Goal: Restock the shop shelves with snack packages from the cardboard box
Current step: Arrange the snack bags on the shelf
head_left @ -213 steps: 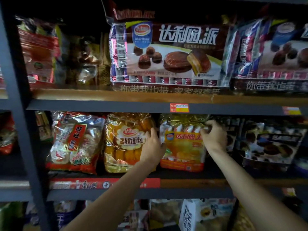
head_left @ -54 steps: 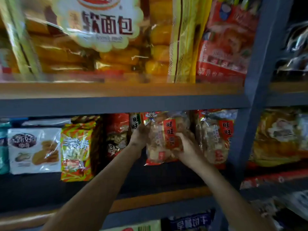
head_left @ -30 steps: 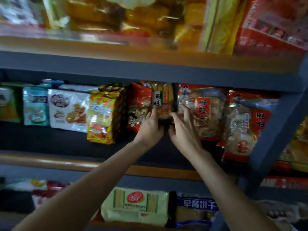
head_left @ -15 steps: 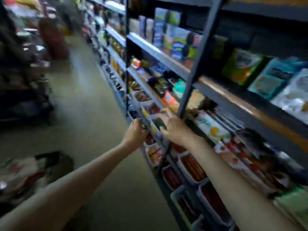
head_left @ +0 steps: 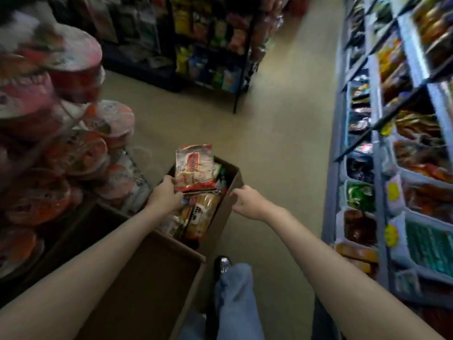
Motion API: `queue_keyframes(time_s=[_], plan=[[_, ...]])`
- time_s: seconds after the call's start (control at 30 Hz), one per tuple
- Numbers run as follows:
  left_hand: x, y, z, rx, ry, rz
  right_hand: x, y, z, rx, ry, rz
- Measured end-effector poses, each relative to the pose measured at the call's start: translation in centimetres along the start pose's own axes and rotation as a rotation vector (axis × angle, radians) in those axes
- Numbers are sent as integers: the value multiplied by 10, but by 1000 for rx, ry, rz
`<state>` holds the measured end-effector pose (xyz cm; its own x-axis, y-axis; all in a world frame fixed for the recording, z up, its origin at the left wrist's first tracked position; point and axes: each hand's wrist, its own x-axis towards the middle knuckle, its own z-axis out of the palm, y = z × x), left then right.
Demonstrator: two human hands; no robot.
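Note:
An open cardboard box (head_left: 230,192) stands on the floor, holding several snack packages. My left hand (head_left: 164,195) grips the lower edge of a red and clear snack package (head_left: 193,165) that sticks up out of the box. My right hand (head_left: 246,201) hovers at the box's right rim with fingers loosely curled, holding nothing. Yellow bread packs (head_left: 201,214) lie lower in the box. The shop shelves (head_left: 375,148) run along the right side.
Stacked instant noodle bowls (head_left: 61,148) crowd the left. A second cardboard box (head_left: 147,278) sits near me. My leg in jeans and a dark shoe (head_left: 221,263) stand beside the boxes. Another snack rack (head_left: 208,45) stands across the beige floor (head_left: 282,148).
I have turned away from the shelf and looked down at the box. My left hand has taken hold of a snack package there; my right hand has come to the box rim.

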<state>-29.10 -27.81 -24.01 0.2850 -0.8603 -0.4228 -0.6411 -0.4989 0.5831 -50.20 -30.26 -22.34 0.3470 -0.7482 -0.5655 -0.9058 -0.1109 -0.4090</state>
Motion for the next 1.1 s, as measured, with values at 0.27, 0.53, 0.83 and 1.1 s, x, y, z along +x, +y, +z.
queue_keyframes(time_s=[0.27, 0.53, 0.83, 1.1], plan=[[80, -25, 33, 185, -252, -153, 166, 28, 32, 324, -155, 224], [126, -47, 61, 191, -295, -266, 263, 11, 57, 997, -208, 442], [125, -58, 56, 185, -191, -227, 260, 19, 68, 1270, -110, 506], [89, 18, 20, 93, -21, -13, 149, 29, -8, 851, 166, 218]])
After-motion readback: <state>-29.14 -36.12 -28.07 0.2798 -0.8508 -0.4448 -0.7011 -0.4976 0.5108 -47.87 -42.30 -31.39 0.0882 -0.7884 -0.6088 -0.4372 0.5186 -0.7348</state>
